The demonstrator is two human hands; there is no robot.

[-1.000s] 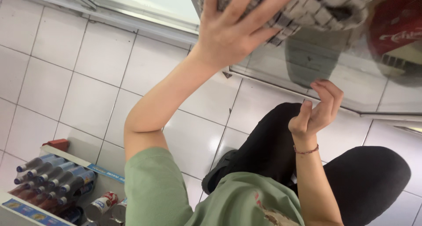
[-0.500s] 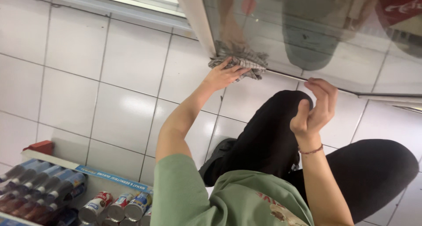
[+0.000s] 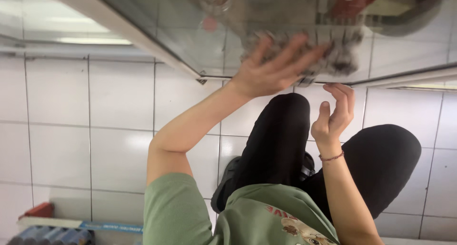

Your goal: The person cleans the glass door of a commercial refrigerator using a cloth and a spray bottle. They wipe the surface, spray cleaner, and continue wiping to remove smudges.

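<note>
Cloth: checked grey-and-white cloth (image 3: 328, 54), blurred, pressed flat against glass door (image 3: 190, 21) near its lower frame
Left hand: left hand (image 3: 271, 71) spread wide, fingers splayed over the cloth
Right hand: right hand (image 3: 335, 114) raised just below the door frame, fingers loosely curled, nothing held
Floor: white tiled floor (image 3: 95, 121)
Bottles: capped bottles (image 3: 52, 235) seen at lower left

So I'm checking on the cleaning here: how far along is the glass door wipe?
Done: cannot tell; the glass door panel shows only reflections. In hand: the left hand presses a grey checked cloth flat on the lower glass near the metal frame edge. The right hand hangs curled, holding nothing. What is left: cannot tell either.
</note>
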